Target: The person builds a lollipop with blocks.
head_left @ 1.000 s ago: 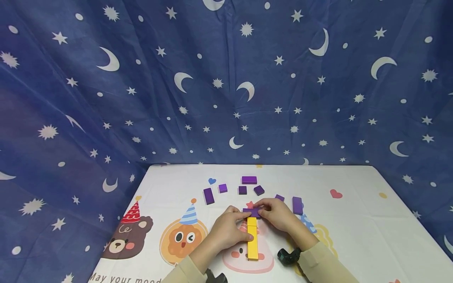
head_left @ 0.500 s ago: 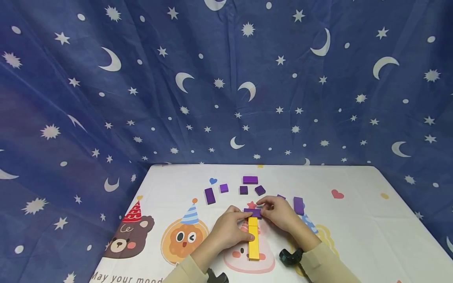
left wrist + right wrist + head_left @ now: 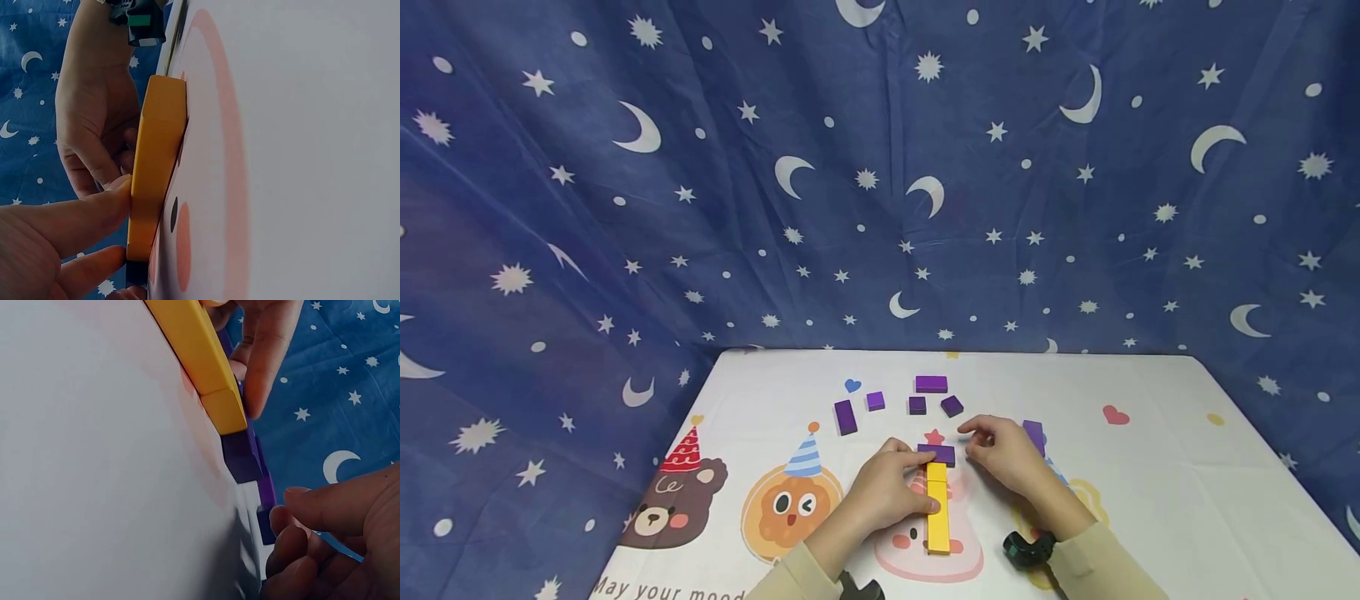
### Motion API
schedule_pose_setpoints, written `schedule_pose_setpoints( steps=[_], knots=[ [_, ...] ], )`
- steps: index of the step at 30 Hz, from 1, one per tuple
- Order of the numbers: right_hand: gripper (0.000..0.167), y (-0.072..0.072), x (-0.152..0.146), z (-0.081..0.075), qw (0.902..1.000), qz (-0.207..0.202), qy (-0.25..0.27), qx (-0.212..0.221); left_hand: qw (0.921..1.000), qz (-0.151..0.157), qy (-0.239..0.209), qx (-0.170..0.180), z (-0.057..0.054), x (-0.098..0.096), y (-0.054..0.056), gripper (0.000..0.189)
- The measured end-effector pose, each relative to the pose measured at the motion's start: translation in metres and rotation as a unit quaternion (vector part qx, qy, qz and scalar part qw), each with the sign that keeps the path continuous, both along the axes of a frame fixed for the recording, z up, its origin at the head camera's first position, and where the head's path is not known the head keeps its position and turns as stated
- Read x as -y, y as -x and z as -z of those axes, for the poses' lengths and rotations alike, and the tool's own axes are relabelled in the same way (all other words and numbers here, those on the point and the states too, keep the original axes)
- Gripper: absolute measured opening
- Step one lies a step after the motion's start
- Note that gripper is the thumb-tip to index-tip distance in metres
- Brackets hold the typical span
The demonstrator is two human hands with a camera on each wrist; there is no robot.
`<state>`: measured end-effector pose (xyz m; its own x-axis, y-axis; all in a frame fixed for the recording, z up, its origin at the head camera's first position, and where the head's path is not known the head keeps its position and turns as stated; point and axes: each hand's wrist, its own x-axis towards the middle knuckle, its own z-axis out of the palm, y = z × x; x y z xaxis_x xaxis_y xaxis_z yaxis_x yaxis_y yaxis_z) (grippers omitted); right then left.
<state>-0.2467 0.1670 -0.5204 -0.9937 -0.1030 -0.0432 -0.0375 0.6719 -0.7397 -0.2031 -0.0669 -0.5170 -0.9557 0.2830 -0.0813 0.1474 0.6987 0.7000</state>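
A long yellow block [image 3: 938,533] and a short yellow block [image 3: 936,472] lie end to end in a column on the table. Across their far end lies a purple rectangular block [image 3: 946,455], forming a T shape. My left hand [image 3: 886,483] rests over the column's left side, its index fingertip pressing on the purple block and its thumb touching the long yellow one. To the right of the purple block is my right hand [image 3: 1006,454], fingers loosely bent and holding nothing. In the right wrist view, a gap separates its fingertips [image 3: 297,497] from the crosswise block [image 3: 242,456].
Beyond the hands lie loose purple blocks: a long one [image 3: 846,417] at left, a small cube [image 3: 876,401], another long one [image 3: 931,384], and two small ones [image 3: 917,406]. A further purple block [image 3: 1033,435] is partly behind the right hand. A starry curtain [image 3: 880,208] hangs behind the table.
My right hand has let go of the purple block's right end and moved off to the right. My left hand has kept its place on the blocks.
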Motion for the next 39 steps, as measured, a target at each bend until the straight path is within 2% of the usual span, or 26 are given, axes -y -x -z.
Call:
schedule_pose_setpoints(
  steps=[24,30,33,39],
  knots=[
    [0.038,0.002,-0.036,0.002,0.9992,0.040,0.003,-0.005,1.0000,0.002,0.004,-0.004,0.002,0.000,0.000,0.073],
    [0.040,0.003,-0.044,-0.002,0.9992,0.039,0.003,-0.008,1.0000,0.000,0.003,-0.003,0.002,0.000,0.000,0.073],
    [0.042,0.004,-0.048,-0.005,0.9994,0.033,-0.007,-0.012,1.0000,0.001,0.001,-0.005,0.002,0.000,0.000,0.073],
    [0.044,0.007,-0.055,-0.010,0.9971,0.021,-0.061,-0.042,1.0000,0.000,0.001,-0.006,0.002,0.000,0.000,0.073]
  ],
)
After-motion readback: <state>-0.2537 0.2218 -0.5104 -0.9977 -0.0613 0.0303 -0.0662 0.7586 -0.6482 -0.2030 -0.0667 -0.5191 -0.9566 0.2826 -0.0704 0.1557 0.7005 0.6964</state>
